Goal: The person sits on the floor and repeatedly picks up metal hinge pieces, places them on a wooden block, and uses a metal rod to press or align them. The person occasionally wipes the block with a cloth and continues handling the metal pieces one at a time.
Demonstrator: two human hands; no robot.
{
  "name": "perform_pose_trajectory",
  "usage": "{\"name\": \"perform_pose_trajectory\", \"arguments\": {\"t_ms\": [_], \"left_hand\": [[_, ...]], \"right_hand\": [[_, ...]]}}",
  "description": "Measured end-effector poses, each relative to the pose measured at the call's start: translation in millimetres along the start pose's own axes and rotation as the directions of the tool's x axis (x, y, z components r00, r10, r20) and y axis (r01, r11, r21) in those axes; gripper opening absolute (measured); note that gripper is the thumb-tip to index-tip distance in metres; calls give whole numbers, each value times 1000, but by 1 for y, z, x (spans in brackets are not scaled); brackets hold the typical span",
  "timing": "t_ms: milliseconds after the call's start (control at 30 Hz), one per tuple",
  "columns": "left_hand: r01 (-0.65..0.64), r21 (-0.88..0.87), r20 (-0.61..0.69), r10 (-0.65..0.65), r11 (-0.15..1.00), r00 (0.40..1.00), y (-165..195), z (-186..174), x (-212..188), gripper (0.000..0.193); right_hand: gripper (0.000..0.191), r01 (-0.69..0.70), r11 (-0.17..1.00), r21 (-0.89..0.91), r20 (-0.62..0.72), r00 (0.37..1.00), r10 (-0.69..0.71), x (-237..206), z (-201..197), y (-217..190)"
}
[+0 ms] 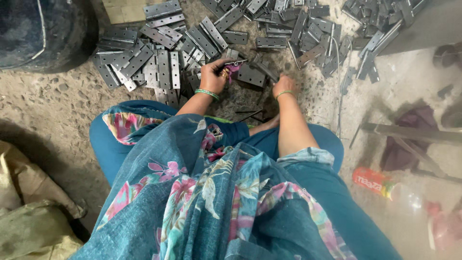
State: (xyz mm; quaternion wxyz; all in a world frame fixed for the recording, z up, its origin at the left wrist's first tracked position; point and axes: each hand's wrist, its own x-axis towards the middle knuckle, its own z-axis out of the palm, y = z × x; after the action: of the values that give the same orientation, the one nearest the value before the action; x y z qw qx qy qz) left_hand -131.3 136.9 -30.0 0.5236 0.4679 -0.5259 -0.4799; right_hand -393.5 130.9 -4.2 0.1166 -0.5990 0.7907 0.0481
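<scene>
My left hand (213, 74) is closed around a small metal hinge piece (234, 63) and a bit of purple cloth, held just above the ground. My right hand (284, 85) rests lower on the ground, fingers curled on a thin dark metal rod (262, 71) beside a flat grey hinge plate (251, 75). A wide heap of grey metal hinges (159, 58) spreads over the concrete floor in front of both hands. Green bangles sit on both wrists. My knees, in teal trousers under a floral cloth, fill the lower view.
A dark round container (43, 31) stands at the top left. Cloth sacks (33, 212) lie at the lower left. At the right are a plastic bottle (385, 185), a metal bar (409, 132) and dark rags. More hinges (375, 29) pile at the top right.
</scene>
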Motion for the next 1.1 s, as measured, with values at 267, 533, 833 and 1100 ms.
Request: {"name": "perform_pose_trajectory", "arguments": {"t_ms": [267,533,833,1100], "left_hand": [[-43,126,6,42,991,999,2,0,-5,34],[-73,175,-1,75,982,997,-6,2,-4,38],[-64,157,-18,68,986,998,-17,7,-3,38],[-80,281,-63,102,956,993,-22,6,-1,30]], "right_hand": [[25,170,733,659,-212,977,-36,-32,-37,-2],[27,541,677,499,-481,823,-302,-96,-18,-53],[31,340,430,837,-287,940,-183,-101,-15,-41],[33,322,568,758,-196,942,-274,-83,-3,-35]]}}
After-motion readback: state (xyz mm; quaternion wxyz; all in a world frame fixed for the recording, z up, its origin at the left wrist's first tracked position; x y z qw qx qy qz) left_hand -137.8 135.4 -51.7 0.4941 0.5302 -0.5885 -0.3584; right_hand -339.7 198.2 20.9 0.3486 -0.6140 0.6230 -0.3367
